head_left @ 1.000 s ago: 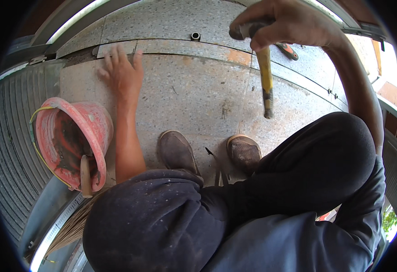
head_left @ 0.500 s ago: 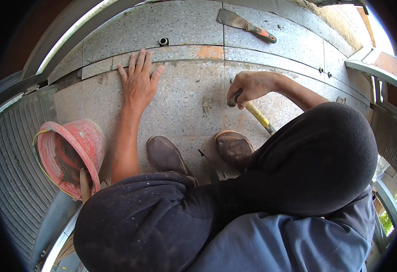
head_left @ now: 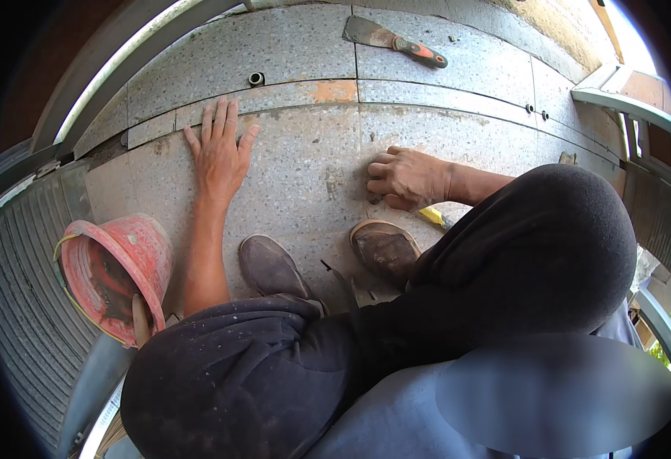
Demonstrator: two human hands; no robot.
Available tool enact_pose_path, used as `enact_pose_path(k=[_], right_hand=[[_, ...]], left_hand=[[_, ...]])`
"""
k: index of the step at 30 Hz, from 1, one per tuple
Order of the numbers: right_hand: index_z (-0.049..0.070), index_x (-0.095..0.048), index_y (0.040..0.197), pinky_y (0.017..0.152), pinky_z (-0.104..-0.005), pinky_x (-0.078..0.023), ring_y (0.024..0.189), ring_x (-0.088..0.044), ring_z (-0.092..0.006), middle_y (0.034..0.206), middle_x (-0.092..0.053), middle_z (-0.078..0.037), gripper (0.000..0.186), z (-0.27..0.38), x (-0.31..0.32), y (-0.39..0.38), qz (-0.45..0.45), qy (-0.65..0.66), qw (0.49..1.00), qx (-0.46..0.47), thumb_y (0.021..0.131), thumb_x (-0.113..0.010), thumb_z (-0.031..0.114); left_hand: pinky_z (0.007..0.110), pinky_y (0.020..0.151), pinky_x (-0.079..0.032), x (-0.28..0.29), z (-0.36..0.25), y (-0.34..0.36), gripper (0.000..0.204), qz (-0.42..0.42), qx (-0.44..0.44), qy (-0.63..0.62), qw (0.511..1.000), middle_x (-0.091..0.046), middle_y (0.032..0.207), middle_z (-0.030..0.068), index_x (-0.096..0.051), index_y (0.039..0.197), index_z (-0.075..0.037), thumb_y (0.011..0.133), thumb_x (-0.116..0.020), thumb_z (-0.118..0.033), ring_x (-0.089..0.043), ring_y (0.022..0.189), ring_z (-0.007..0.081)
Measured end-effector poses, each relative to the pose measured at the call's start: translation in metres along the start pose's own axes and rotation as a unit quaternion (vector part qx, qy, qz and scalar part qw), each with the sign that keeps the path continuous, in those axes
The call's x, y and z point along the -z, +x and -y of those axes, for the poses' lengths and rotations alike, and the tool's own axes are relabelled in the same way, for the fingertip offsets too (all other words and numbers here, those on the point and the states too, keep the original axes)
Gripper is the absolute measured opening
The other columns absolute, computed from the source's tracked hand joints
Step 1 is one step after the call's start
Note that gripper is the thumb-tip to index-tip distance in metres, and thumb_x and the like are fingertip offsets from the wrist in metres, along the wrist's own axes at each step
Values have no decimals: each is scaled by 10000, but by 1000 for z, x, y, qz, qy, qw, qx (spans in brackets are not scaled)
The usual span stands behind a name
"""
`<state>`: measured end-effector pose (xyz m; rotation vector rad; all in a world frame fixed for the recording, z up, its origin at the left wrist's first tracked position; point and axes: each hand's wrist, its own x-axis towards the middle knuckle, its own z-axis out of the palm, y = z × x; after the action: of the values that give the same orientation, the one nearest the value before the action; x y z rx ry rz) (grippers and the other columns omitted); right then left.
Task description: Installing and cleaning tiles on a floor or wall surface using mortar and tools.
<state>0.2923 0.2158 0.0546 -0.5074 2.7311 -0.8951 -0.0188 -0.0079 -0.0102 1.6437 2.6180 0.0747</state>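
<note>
My left hand: fingers spread flat, tips on strip, upper left of frame. Right hand curled near yellow handle, right of centre; can't tell whether gripping. Best press strip evenly, watching seam with tile.

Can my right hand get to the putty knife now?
Probably yes: the putty knife lies farther out on the floor tiles, with no large object between it and the right hand. That hand looks curled around a yellow-handled tool, though, so it may need freeing first.
</note>
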Motion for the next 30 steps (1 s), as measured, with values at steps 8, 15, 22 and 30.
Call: enact_pose_path(k=[8, 15, 22, 30], right_hand=[[54, -731, 1141, 948, -446, -546, 1042, -657, -303, 1156, -697, -149, 369, -118, 80, -15, -170, -226, 882, -376, 1006, -658, 390], [12, -718, 1225, 921, -455, -567, 1020, -711, -385, 1167, -700, -202, 382, -177, 82, -39, -220, -92, 904, -355, 960, -710, 287], [28, -691, 1191, 817, -426, -550, 894, -696, -308, 1045, -702, -169, 329, -175, 89, -26, -208, -64, 919, -329, 917, -714, 208], [85, -664, 1362, 809, -369, -596, 900, -735, -233, 1078, -753, -125, 393, -143, 98, 82, -201, -30, 965, -168, 986, -705, 192]], left_hand=[[672, 1251, -65, 6, -4, -13, 687, 2, 22, -37, 999, -368, 1674, 132, -399, 1610, -103, 1073, -469, -526, -260, 1574, 350], [681, 1246, -89, 8, 5, -21, 709, -26, 38, -40, 998, -374, 1664, 151, -412, 1597, -85, 1067, -470, -552, -289, 1558, 360], [673, 1248, -95, 28, 3, -54, 698, -27, 79, -44, 996, -371, 1665, 152, -421, 1588, -73, 1066, -491, -532, -283, 1555, 387], [637, 1258, -112, 64, -11, -115, 670, -14, 136, -65, 989, -378, 1654, 173, -439, 1568, -41, 1065, -535, -472, -273, 1551, 404]])
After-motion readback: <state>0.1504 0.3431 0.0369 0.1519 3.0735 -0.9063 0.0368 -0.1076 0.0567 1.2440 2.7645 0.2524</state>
